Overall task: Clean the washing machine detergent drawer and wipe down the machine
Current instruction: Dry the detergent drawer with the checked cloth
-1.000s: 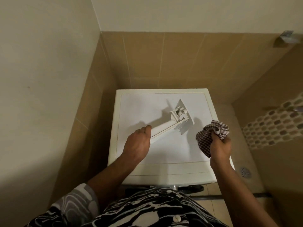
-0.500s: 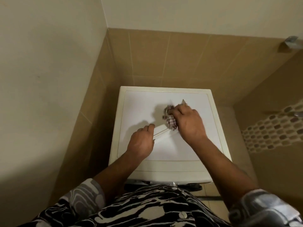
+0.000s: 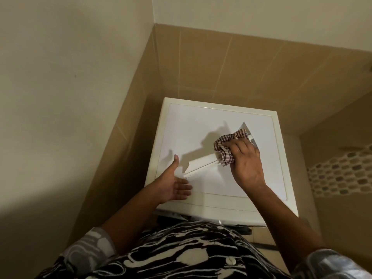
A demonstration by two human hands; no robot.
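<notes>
The white detergent drawer (image 3: 202,161) lies slantwise on the top of the white washing machine (image 3: 187,125). My right hand (image 3: 244,162) grips a bunched checked cloth (image 3: 225,148) and presses it onto the drawer's far end, hiding most of that end. My left hand (image 3: 174,184) is off the drawer, palm turned up, fingers straight and thumb raised, just beside the drawer's near end by the machine's left front edge.
The machine stands in a corner between a plain wall (image 3: 70,97) on the left and tan tiles (image 3: 241,67) behind. A mosaic tile band (image 3: 342,176) runs along the right wall. Tiled floor shows below the machine's front.
My left hand has let go of the drawer's near end and opened palm up. My right hand, which brought the cloth onto the drawer, has shifted it toward the far end.
</notes>
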